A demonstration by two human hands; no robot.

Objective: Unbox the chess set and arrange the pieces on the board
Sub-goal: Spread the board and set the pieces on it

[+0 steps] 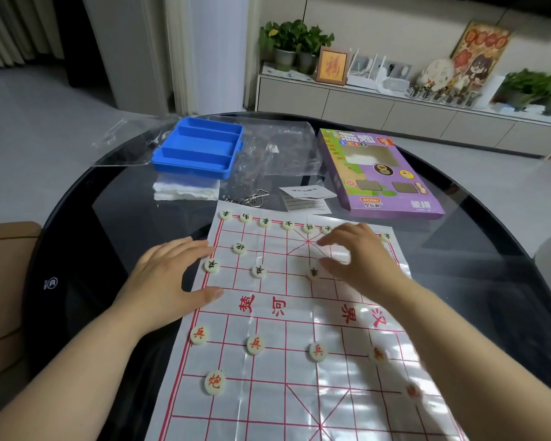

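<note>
**Both hands on a half-set board**

Nearest the person, the paper chess board (287, 361) lies flat on the dark glass table (109, 218), its red grid running away from the viewer. Red-marked pieces (255, 344) stand in a row on the near half, with one more (214, 382) set closer in at the left; two at the right are blurred.

Mid-board, the left hand (169, 281) rests palm down across the board's left edge, fingers together and extended, thumb spread onto the paper, holding nothing. The right hand (357, 256) hovers over the far right squares, fingers loosely spread and curled down; whether it holds a piece I cannot tell. Just beside its fingertips stands a black-marked piece (314, 272).

Further on, black-marked pieces (288, 225) line the far edge, with others one and two rows nearer.

Beyond the board lie a folded leaflet (306, 195), metal ring puzzles (245, 197), a clear plastic bag (277, 151), an empty blue tray (201, 148) sitting on white foam (185, 190), and the purple box (382, 173) at the right.
</note>
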